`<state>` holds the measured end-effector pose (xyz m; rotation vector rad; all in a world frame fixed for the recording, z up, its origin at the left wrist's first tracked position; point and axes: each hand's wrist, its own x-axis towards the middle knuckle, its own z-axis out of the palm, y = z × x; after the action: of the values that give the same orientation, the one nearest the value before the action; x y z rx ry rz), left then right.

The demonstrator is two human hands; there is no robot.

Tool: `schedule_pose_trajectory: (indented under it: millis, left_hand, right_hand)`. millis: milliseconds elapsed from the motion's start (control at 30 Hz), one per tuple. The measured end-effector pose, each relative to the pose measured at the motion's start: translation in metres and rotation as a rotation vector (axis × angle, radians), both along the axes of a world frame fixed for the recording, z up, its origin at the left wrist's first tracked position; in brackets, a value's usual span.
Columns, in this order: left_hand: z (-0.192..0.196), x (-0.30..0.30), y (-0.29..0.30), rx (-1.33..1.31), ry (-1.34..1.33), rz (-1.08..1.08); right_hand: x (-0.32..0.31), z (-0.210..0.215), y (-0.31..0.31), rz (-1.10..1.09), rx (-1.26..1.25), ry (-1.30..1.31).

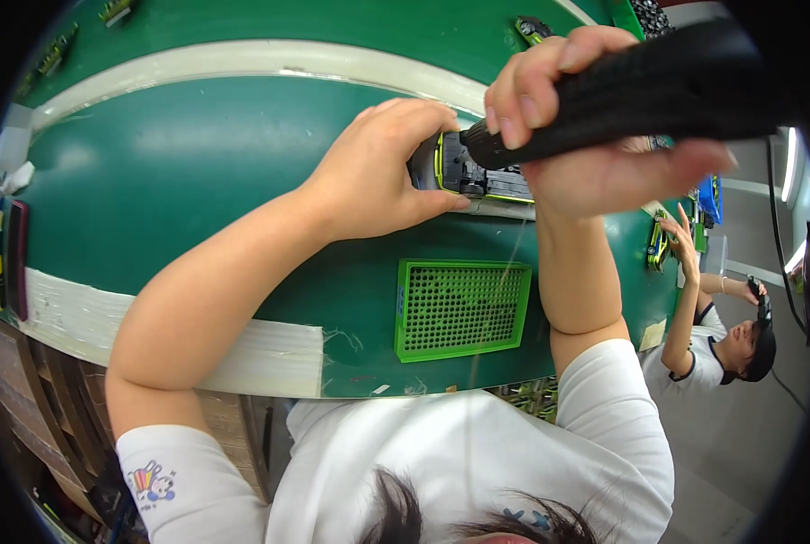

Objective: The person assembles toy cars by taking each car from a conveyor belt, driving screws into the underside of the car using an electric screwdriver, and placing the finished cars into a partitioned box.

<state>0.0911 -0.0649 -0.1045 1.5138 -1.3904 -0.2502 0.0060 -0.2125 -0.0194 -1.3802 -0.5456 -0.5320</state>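
A toy car [507, 184] with a black underside and yellow-green edging lies bottom up on the green table. My left hand [378, 168] is closed on its left end, thumb at the near side and fingers at the far side. My right hand [575, 181] grips a black electric screwdriver [650, 86], its thick body slanting down to the left. The screwdriver's nose is over the car's underside beside my left fingertips. Its bit and any screw under it cannot be made out.
A green perforated tray [401, 317] sits near the table's front edge. Another toy car [532, 30] is at the far side, beyond a curved white strip [287, 56]. At the right a co-worker [704, 349] handles another car [657, 243]. Pens and a dark case [18, 258] lie far left.
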Motion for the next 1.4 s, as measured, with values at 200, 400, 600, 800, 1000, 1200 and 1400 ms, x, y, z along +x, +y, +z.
schedule_pose_trajectory:
  millis: [200, 400, 600, 800, 1000, 1200, 1400]
  left_hand:
    - [-0.007, -0.010, -0.003, 0.000, 0.060, -0.022]
    - [-0.009, -0.006, 0.006, 0.163, 0.064, 0.030]
    - [0.054, -0.010, 0.042, -0.087, 0.246, 0.115]
    - [0.091, 0.025, 0.142, -0.188, 0.077, 0.578]
    - [0.081, 0.040, 0.222, 0.475, -0.293, 0.900]
    - [0.033, 0.029, 0.165, 0.822, -0.675, 0.853]
    - [0.030, 0.080, 0.101, 0.547, -0.409, 0.796]
  right_hand:
    - [-0.012, -0.015, 0.013, -0.292, 0.112, 0.133]
    - [-0.026, 0.022, 0.003, -0.309, 0.310, -0.061]
    - [-0.115, 0.096, -0.058, -0.513, 0.371, -0.504]
    - [-0.142, 0.107, -0.087, -0.576, 0.630, -0.608]
    - [-0.152, 0.110, -0.088, -0.548, 0.704, -0.602]
    - [-0.139, 0.108, -0.084, -0.558, 0.670, -0.556]
    - [-0.122, 0.119, -0.063, -0.203, 0.784, -0.694]
